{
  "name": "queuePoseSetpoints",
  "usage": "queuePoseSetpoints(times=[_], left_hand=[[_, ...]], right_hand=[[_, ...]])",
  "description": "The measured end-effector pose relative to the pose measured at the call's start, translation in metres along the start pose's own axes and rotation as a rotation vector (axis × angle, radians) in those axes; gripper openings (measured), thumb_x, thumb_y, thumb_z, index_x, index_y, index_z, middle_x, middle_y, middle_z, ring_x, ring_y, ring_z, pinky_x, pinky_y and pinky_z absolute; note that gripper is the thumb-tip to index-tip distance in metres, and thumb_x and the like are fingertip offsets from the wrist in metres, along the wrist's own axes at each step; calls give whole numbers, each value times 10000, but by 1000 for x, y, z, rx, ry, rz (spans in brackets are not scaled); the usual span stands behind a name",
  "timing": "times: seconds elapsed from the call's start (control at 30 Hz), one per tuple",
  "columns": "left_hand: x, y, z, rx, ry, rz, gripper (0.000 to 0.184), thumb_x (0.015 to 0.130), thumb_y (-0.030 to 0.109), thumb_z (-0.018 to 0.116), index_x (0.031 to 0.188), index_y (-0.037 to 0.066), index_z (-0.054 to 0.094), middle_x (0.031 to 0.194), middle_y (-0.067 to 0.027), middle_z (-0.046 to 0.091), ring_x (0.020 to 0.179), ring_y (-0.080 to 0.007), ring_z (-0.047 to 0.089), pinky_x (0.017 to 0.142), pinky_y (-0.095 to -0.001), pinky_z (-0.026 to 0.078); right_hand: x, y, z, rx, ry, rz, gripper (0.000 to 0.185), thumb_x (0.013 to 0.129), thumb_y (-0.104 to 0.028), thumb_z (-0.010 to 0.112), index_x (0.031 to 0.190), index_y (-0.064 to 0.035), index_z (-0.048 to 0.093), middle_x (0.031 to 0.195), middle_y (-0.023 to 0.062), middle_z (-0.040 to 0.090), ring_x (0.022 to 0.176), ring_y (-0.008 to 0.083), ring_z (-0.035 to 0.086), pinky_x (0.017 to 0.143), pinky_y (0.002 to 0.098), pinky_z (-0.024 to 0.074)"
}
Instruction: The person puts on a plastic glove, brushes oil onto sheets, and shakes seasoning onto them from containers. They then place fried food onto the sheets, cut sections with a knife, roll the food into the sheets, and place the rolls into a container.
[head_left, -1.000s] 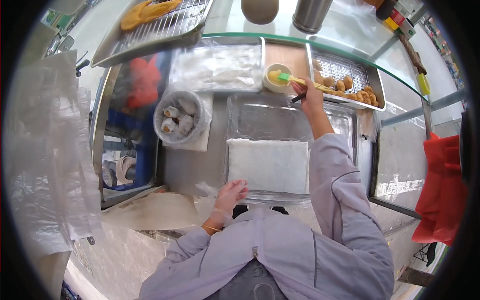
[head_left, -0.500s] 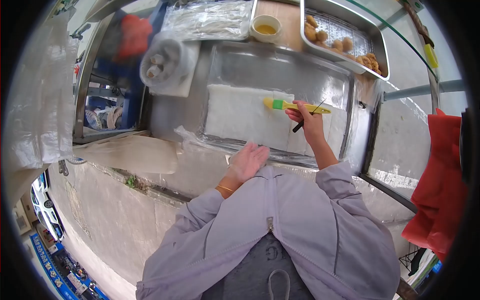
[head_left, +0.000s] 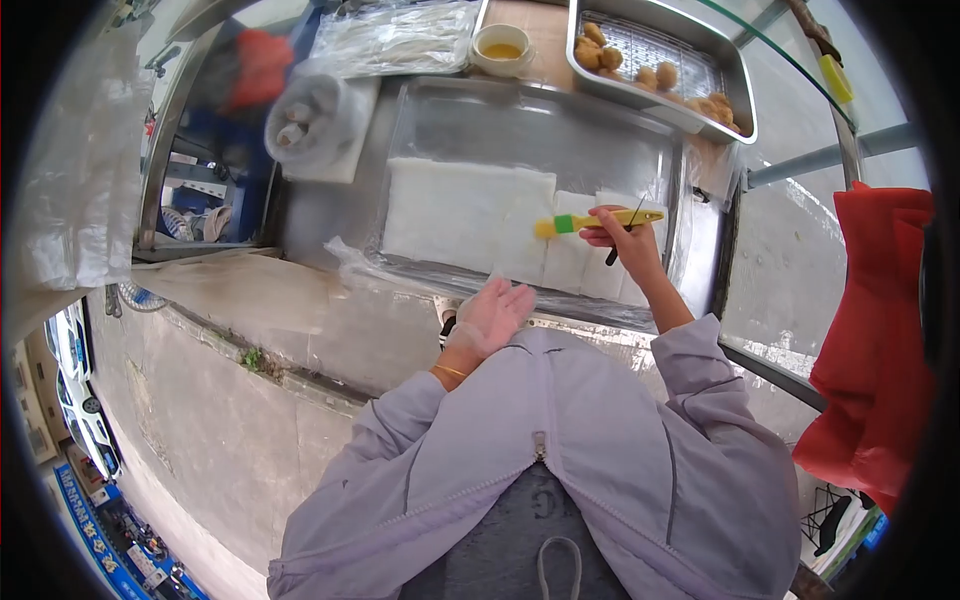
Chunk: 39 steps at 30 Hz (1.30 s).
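Note:
My right hand [head_left: 628,242] is closed around the yellow handle of a pastry brush [head_left: 566,223] with a green collar. Its yellow bristles rest on flat white sheets [head_left: 455,212], near the seam beside the largest piece. A thin dark stick-like tool [head_left: 612,256] is also held in that hand; its kind is unclear. The sheets lie side by side in a shallow metal tray [head_left: 530,115]. My left hand [head_left: 495,316], in a clear plastic glove, is held palm up with fingers outstretched at the tray's near edge, holding nothing.
Behind the tray stand a cup of yellow liquid [head_left: 502,48], a plastic-covered tray of pale strips [head_left: 395,38] and a rack pan [head_left: 745,112] with browned balls. A plastic-lined container [head_left: 310,125] sits at left. Red cloth [head_left: 865,350] hangs at right.
The brush has moved toward me and rightward across the white sheets, closer to the seam. My left hand stays nearly still. The whole view has shifted slightly.

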<state>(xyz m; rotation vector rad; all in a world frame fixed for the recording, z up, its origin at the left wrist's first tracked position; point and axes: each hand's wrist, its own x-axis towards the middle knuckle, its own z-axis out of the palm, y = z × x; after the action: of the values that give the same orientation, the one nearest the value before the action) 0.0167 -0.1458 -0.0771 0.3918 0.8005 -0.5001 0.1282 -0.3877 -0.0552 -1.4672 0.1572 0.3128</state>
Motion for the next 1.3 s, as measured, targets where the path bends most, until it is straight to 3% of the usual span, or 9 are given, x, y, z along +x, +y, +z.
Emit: queuePoseSetpoints(times=[0.07,0.2,0.33,0.47,0.6,0.8,0.93,1.2,1.3], left_hand=[[-1,-4,5,0,-3,-15,722,1041,316,409,1513,-14,-27,1531,-261,207,1394,-375,317,1162,-453,317],[7,-4,0,13,-52,-35,707,1048,302,390,1515,-3,-44,1543,-258,181,1409,-371,293,1175,-446,297],[10,-9,-1,39,-66,-25,696,1052,294,375,1516,4,-55,1550,-255,166,1422,-364,266,1182,-445,279],[9,-7,-3,66,-63,-10,683,1049,280,391,1511,-9,-21,1547,-253,170,1428,-362,249,1188,-431,267],[10,-8,-2,48,-67,10,682,1043,270,422,1504,-32,19,1532,-257,199,1413,-358,278,1185,-420,278],[6,-7,0,69,-67,28,684,1045,266,417,1504,-28,3,1519,-264,225,1389,-361,320,1177,-415,298],[5,-9,4,105,-43,44,658,1056,279,351,1509,-24,-19,1537,-256,192,1415,-365,280,1184,-421,286],[-3,-7,6,116,-59,66,667,1050,278,382,1499,-48,11,1528,-257,213,1401,-358,306,1176,-418,305],[5,-3,-1,70,-91,38,664,1049,269,385,1497,-51,13,1528,-255,214,1404,-358,299,1177,-417,302]], right_hand=[[7,2,-21,72,138,-50,290,967,-188,595,1089,72,634,924,174,695,803,216,726,712,274,608],[-32,-3,-19,-149,-203,162,277,967,-196,601,1079,53,647,917,159,696,784,203,723,721,262,601],[-20,-10,-60,-29,256,-88,281,971,-205,597,1053,58,652,910,151,696,793,199,721,714,261,601],[-57,-6,-50,-203,-182,142,253,963,-176,609,1036,63,650,885,144,696,773,189,716,691,266,601],[-35,-12,-86,-169,237,-105,283,963,-205,616,1024,68,659,875,134,697,775,163,712,687,245,587],[-78,-38,-76,-450,-197,188,237,957,-181,635,1053,34,666,900,116,700,814,154,705,731,250,577],[-43,-30,-112,-608,153,-363,181,941,-126,631,1039,21,669,810,118,691,713,132,645,659,264,498],[-88,-55,-109,-642,-182,150,215,935,-156,636,975,50,684,768,99,698,673,140,665,658,257,546],[-45,-38,-125,-399,26,-44,294,951,-185,630,1028,97,655,861,148,701,744,174,711,698,259,582]])
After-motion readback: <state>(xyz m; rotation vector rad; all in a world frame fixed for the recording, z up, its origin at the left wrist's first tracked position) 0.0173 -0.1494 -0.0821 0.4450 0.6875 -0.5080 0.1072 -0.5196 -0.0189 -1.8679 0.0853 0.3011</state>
